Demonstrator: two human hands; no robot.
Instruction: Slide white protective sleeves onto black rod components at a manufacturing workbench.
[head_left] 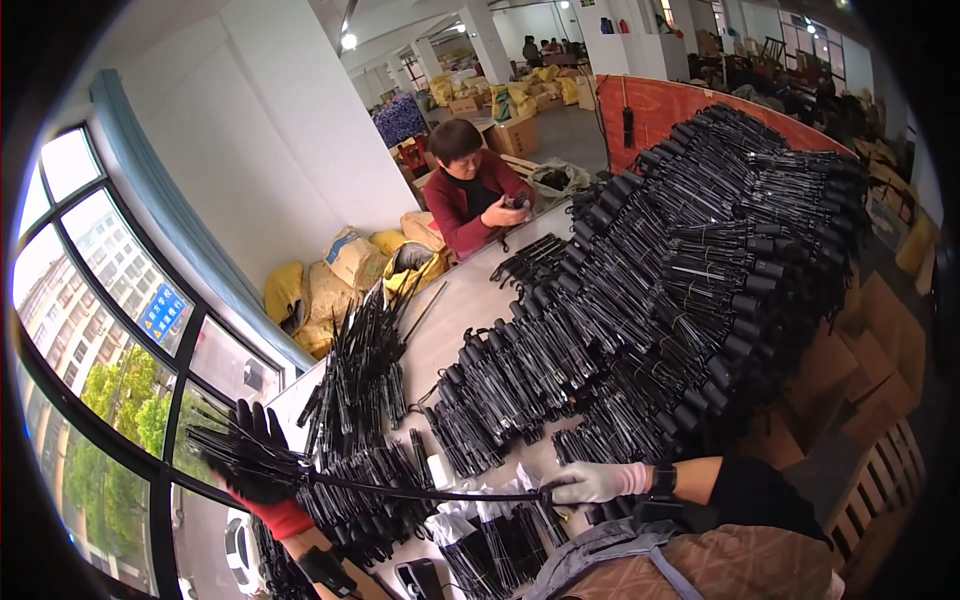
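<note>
A black umbrella frame (425, 493) stretches across in front of me, its thin ribs (235, 447) fanned at the left end. My left hand (262, 478), in a black glove with a red cuff, is behind those ribs, fingers stretched upward; the ribs partly cover its palm. Wearing a white glove with a pink cuff, my right hand (592, 483) is closed on the other end of the frame. Below the shaft stand several bundled frames, some with white wrapping (490, 505). More frames (365, 490) are piled beside my left hand.
Large heaps of umbrella frames (660, 290) cover the right of the pale table (470, 290). Loose ribs (355, 360) lie at its left. Across it, a person in a red top (468, 200) handles a small dark item. Yellow sacks (345, 265) stand by the wall; cartons (870, 350) at right.
</note>
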